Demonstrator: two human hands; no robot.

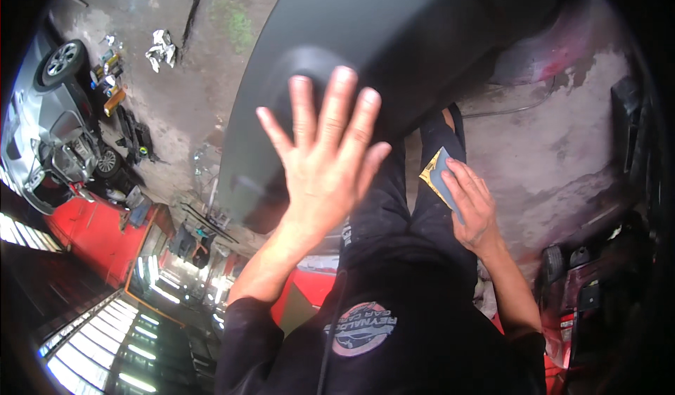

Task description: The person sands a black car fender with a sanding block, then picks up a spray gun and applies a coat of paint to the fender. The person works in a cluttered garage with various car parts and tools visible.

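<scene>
Dk-grey panel [415,50]: smooth, matt-to-satin w/ soft sheen; metal or plastic, can't tell. Folded sheet [444,177]: paper-like, matt blue-grey face, yellow-patterned other side. Trousers [380,219] & shirt [422,279]: black matt cloth. Concrete floor [186,99]: rough, stained, patchy. Silver car [60,106]: glossy metallic paint. Crumpled wht bundle [162,50]: paper or cloth, unclear.
</scene>
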